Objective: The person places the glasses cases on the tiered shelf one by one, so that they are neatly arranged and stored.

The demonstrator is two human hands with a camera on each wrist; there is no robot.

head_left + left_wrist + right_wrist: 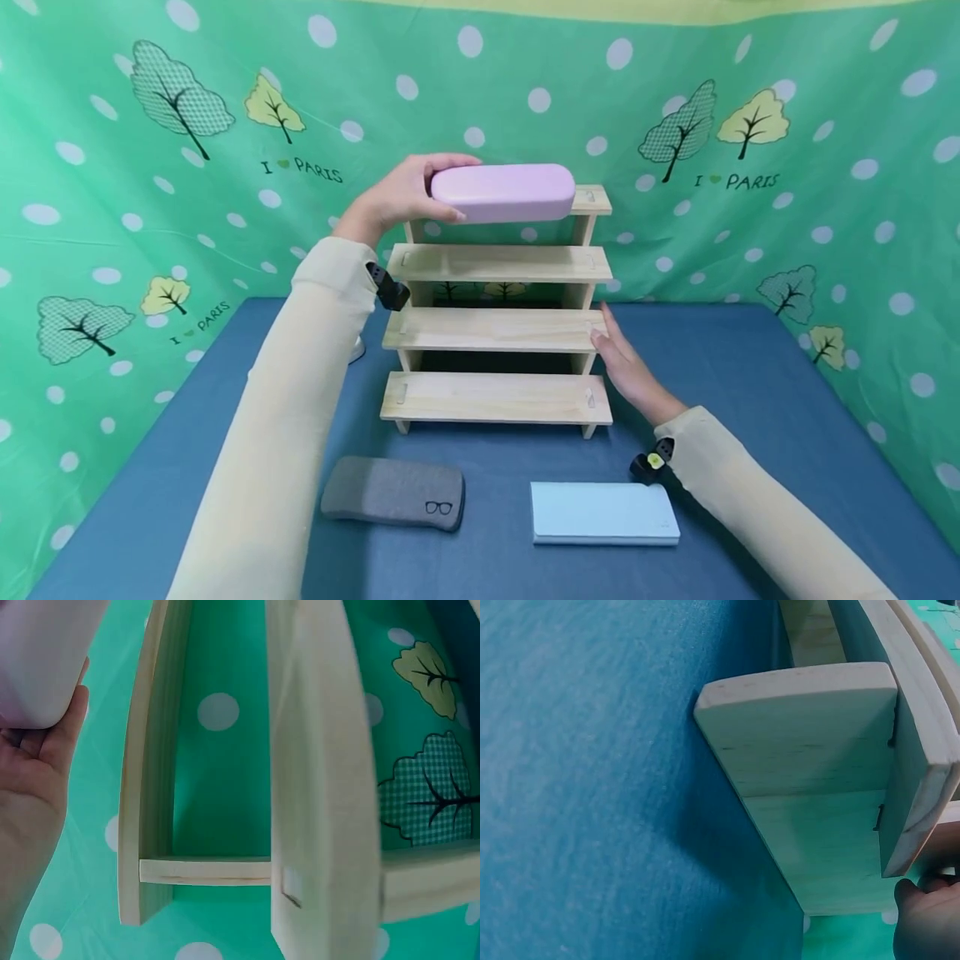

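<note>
My left hand [408, 196] grips a lilac glasses case [506, 193] by its left end, thumb in front and fingers over the top. The case overlaps the top tier of a pale wooden four-step rack [498, 329] in the head view. In the left wrist view the case's rounded end [45, 660] lies against the palm, beside the boards. My right hand [630, 367] rests against the right end of the rack's second board from the bottom, thumb at the board's edge. In the right wrist view its fingers are partly out of frame, by the board end [922, 802].
A grey fabric glasses case [393, 492] with a spectacles print lies at the front left of the blue table [480, 567]. A light blue flat case [603, 512] lies at the front right, near the right wrist. A green patterned cloth [480, 83] hangs behind. A small white object [356, 350] shows partly behind the left sleeve.
</note>
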